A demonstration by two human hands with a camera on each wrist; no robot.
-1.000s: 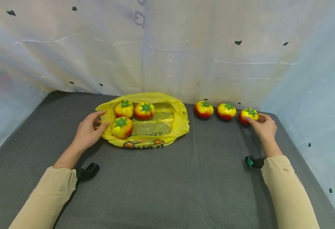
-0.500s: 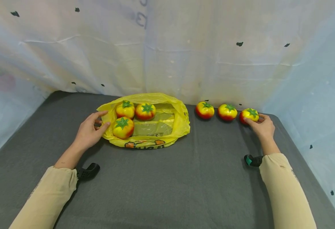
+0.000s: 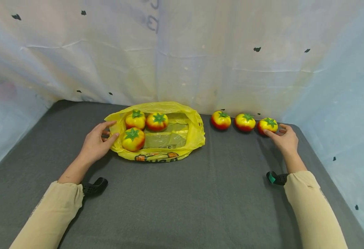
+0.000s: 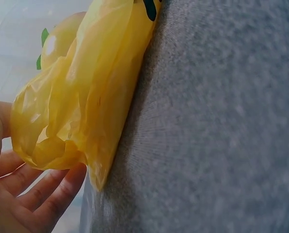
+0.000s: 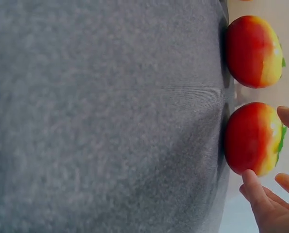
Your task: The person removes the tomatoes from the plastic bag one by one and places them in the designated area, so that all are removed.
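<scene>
A yellow plastic bag [image 3: 197,136] lies with its mouth wide on the dark table. Inside its left half are three red-and-yellow toy tomatoes, among them a front tomato [image 3: 133,139]. My left hand [image 3: 96,143] touches the bag's left rim, fingers loosely extended; the left wrist view shows the fingers [image 4: 52,199] against the yellow film. A row of three more stands right of the bag: a left tomato [image 3: 221,120], a middle tomato [image 3: 245,122] and a right tomato [image 3: 267,126]. Around the right tomato my right hand [image 3: 286,141] is spread, one fingertip touching it in the right wrist view.
A pale plastic sheet [image 3: 182,69] with dark marks hangs behind the table. Similar sheeting [image 3: 350,114] rises at the right edge. Dark grey cloth [image 3: 175,204] covers the table in front of the bag and the row.
My right hand's fingers have loosened around the right tomato, and a gap shows between them and its right side. The left hand and the bag look unchanged.
</scene>
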